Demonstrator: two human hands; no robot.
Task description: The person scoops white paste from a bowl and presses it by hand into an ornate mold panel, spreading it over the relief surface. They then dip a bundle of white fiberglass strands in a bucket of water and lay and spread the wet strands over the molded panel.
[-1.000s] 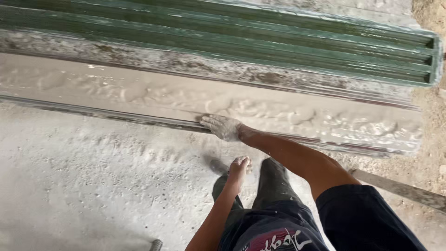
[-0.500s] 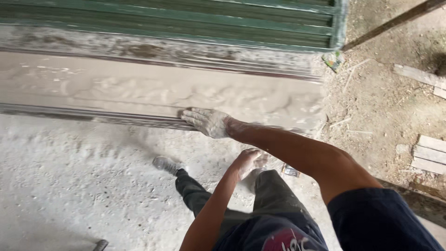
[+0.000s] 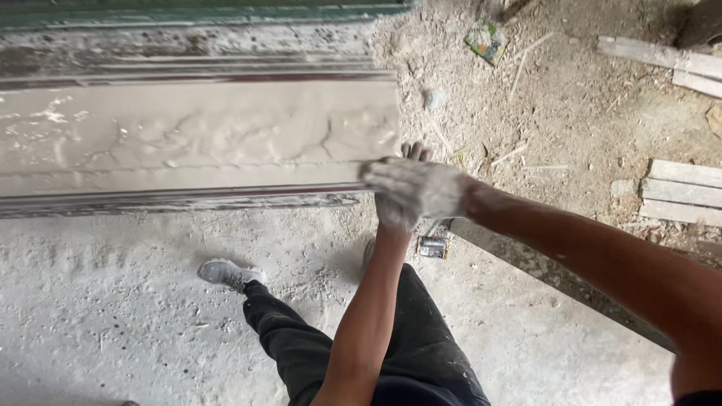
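So both hands are working right at the end of this long wet plaster moulding (image 3: 195,135), the grey cornice-looking strip lying across a low bench with a shiny metal edge running along its near side. The right hand (image 3: 417,188), totally caked in white plaster, is lying flat with fingers together and pointing left, pressing on the near corner of the moulding's end. The left hand (image 3: 406,184) is coming up from below and is mostly hiding under the right one, so only a few fingertips are poking out past it at the end of the strip; can't tell how it's gripping, if at all. The plaster surface is looking smooth but rippled, with faint wavy marks all over it. Behind it a green ribbed panel (image 3: 203,9) is peeking in along the top edge. Below, the person's dark trousers and a dusty grey shoe (image 3: 224,272) are standing on a plaster-crusted floor (image 3: 98,316). Off to the right, some wooden planks (image 3: 681,192) are lying on the dirt, and a small dark object (image 3: 432,246) is sitting on the ground just under the hands.
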